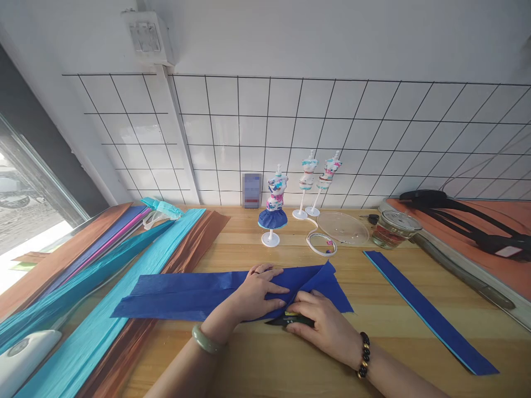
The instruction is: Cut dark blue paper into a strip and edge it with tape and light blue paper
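Observation:
A wide blue crepe paper strip (178, 293) lies across the wooden table, its right end folded over. Resting flat on it, my left hand (259, 290) has its fingers spread. My right hand (317, 318) is closed around a dark tool with a yellow part (296, 319), whose dark tip points left at the paper's lower edge; the tool is partly hidden, and the fingers also touch the fold. Behind stands a small mannequin (276, 193) wearing a blue ruffled skirt. A narrower blue strip with a light blue edge (427, 312) lies at the right.
Crepe paper lengths (136, 287) cover the left side, near a white device (29, 354). Two more mannequins (307, 179), a tape roll (321, 243), a clear disc (343, 228) and a glass jar (394, 228) stand or lie behind. Black straps (468, 221) are at the right.

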`<state>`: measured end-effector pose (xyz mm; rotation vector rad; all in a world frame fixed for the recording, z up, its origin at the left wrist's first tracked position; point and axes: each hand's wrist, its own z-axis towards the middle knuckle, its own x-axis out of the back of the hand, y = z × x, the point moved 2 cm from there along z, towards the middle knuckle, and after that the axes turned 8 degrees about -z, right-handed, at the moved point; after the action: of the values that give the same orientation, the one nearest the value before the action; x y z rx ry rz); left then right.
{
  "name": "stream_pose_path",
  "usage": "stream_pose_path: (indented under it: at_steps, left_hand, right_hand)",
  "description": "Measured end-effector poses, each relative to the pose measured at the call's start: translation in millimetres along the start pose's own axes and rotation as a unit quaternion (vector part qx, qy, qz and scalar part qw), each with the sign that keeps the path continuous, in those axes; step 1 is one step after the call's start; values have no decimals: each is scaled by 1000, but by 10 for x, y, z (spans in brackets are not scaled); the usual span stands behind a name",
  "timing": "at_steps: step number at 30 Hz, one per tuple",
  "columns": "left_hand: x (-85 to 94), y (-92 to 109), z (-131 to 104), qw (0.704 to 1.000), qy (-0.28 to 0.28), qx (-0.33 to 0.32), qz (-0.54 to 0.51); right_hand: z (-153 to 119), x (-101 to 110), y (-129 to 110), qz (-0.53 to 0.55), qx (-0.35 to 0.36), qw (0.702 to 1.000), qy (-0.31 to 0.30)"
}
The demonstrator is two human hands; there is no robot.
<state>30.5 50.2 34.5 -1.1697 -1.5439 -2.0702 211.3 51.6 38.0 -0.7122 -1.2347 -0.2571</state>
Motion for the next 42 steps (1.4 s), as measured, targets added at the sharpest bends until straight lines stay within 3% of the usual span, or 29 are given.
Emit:
stream_pose_path:
  at_steps: [37, 42]
  left_hand:
    - [13, 25, -8, 1000, 3, 1, -8]
    - [2, 1, -7, 1000, 3, 0, -7]
  right_hand:
    - [56, -58, -87, -9, -2, 1000, 0]
    - [-56, 35, -78, -24, -1, 1000, -2]
